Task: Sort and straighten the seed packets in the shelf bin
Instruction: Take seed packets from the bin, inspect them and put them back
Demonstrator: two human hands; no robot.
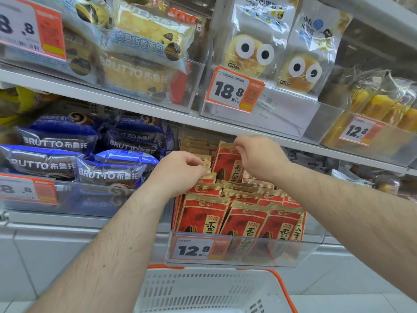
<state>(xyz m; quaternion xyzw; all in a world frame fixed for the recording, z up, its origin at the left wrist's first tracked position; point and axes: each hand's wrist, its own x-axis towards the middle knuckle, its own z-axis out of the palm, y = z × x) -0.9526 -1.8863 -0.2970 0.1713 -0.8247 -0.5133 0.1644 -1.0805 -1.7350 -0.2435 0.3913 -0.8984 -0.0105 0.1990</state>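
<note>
A: What does the orange-framed price tag [198, 248] on the clear plastic bin [304, 251] read?
B: "12.8" — the tag by the googly-eyed bun bags [248, 48] reads "18.8".
A: And the blue plastic bread bags [58, 141]?
B: "BRUTTO" in white — as on the yellow bread bag [137, 75] above.
</note>
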